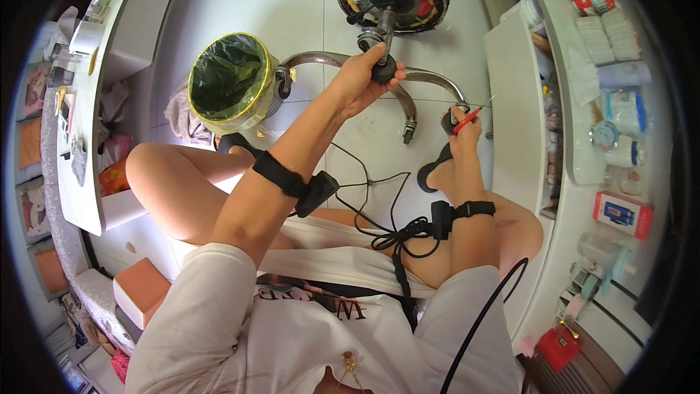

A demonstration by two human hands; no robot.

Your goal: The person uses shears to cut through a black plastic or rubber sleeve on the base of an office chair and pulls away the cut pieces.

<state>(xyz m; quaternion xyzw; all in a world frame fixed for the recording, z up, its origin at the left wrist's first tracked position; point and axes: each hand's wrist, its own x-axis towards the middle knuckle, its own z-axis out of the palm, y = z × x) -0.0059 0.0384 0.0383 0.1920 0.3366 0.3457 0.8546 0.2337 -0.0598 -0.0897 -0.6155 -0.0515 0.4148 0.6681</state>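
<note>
Screwdriver before tipped stool

Right hand grips the screwdriver near one wheel; left hand is closed round another wheel. The stool lies on the floor, likely heavy, stiff, slippery; its curved legs seem firm holds.

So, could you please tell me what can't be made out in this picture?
Head view: the right hand covers part of the red tool; its thin tip is too small to identify.
Head view: the left hand hides part of the black caster in its grip.
Head view: folds of the dark liner hide the bin's bottom.
</note>
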